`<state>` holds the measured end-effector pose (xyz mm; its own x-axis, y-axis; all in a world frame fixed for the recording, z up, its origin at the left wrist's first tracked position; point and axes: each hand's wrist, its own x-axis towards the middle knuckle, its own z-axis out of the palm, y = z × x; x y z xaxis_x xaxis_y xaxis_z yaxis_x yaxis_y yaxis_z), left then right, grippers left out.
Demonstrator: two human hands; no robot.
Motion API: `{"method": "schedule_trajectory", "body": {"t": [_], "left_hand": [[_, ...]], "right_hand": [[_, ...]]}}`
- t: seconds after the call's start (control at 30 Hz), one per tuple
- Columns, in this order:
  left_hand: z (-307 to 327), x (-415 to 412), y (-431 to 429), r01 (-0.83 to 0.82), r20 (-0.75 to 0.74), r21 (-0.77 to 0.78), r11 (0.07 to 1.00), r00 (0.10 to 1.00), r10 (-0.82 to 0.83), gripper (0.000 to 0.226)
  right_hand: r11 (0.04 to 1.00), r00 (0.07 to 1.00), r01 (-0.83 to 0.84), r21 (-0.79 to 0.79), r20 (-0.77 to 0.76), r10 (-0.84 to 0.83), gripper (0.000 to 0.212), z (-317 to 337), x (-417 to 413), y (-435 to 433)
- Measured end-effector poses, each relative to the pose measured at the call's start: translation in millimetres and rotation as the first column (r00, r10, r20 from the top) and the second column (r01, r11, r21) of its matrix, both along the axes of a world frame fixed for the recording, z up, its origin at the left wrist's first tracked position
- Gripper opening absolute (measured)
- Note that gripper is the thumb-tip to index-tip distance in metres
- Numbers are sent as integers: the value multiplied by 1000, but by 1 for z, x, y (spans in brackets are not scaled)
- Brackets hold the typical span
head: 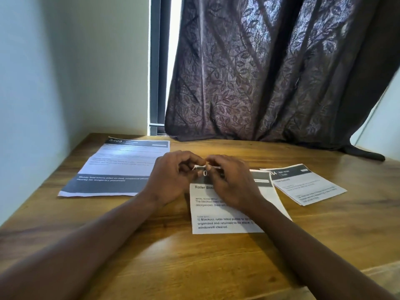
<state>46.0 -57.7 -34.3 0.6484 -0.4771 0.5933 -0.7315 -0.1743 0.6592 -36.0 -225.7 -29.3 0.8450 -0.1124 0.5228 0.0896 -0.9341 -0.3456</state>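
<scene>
Two hands meet at the far edge of a printed roller-blind sheet, which lies flat on the wooden table directly beneath and nearer than the right hand. The sheet's long axis runs away from the person toward the curtain. Its dark header band points that way, and its text reads upright from the person's side. The left hand has its fingers curled and pinches a thin raised strip of the sheet's far edge between thumb and fingertips. The right hand's bent fingertips pinch the same strip just beside the left's, and its palm covers the sheet's middle. Another sheet's edge shows from under it on the right hand's outer side. Beyond that, well to the right of the right hand, lies a small stack of printed cards. A larger printed page lies flat just outside the left hand.
</scene>
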Motion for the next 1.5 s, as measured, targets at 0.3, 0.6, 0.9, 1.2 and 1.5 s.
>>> {"method": "schedule_trajectory", "body": {"t": [0.3, 0.6, 0.9, 1.2, 1.5], "left_hand": [[-4, 11, -1, -68, -161, -21, 997, 985, 64, 13], [0, 34, 24, -502, 281, 354, 789, 862, 422, 48], [-1, 37, 20, -481, 200, 409, 775, 876, 438, 36], [18, 32, 29, -155, -564, -152, 976, 824, 43, 19], [16, 27, 25, -58, -632, -141, 988, 774, -45, 20]], "right_hand": [[976, 994, -109, 186, 34, 105, 17, -16, 17, -8], [996, 1000, -25, 88, 0, 25, 16, -16, 20, -11], [997, 1000, -15, 75, 25, 13, 13, -19, 25, -15], [996, 971, 42, 84, 230, -61, 17, -14, 20, -16], [993, 983, 33, 109, 178, -52, 21, -13, 19, -14]]}}
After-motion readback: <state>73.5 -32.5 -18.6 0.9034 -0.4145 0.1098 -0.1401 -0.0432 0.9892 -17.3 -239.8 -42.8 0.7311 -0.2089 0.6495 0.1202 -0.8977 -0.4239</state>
